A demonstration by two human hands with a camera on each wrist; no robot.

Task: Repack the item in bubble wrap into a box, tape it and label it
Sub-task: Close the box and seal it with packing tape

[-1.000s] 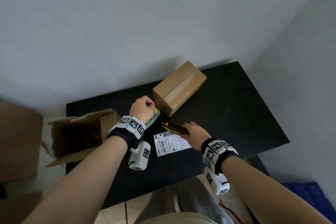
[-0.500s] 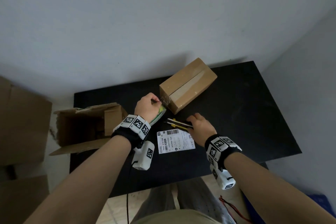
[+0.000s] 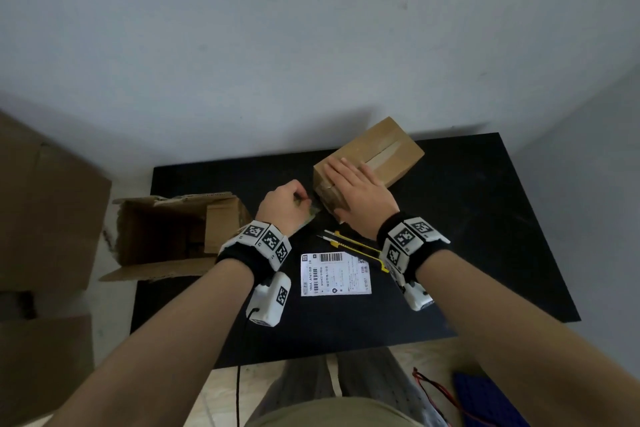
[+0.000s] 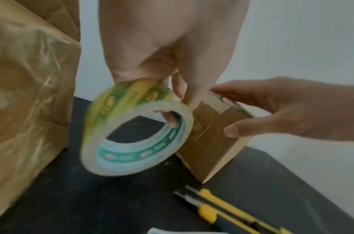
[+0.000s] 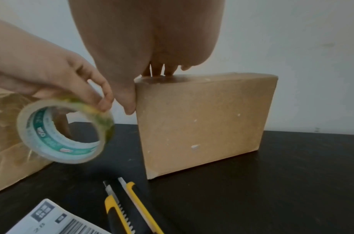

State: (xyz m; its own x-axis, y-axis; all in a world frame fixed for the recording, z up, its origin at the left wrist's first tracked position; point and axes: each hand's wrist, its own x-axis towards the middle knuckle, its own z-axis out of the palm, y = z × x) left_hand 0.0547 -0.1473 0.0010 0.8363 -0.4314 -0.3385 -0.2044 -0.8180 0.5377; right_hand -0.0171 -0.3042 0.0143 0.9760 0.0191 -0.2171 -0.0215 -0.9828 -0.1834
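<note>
A closed cardboard box with tape along its top seam stands at the back of the black table. My right hand lies flat on the box's near end, fingers straight on top and thumb down the end face. My left hand grips a clear tape roll with green and yellow print, one finger through its core, just left of the box's near end. The white shipping label lies flat on the table between my wrists. No bubble-wrapped item shows.
Two yellow-and-black box cutters lie side by side between the label and the box. An open, empty-looking cardboard box lies on its side at the table's left edge. More cardboard stands off the table to the left.
My right hand has left the box cutters and moved up onto the closed box. My left hand with the tape roll has stayed by the box's near end.
</note>
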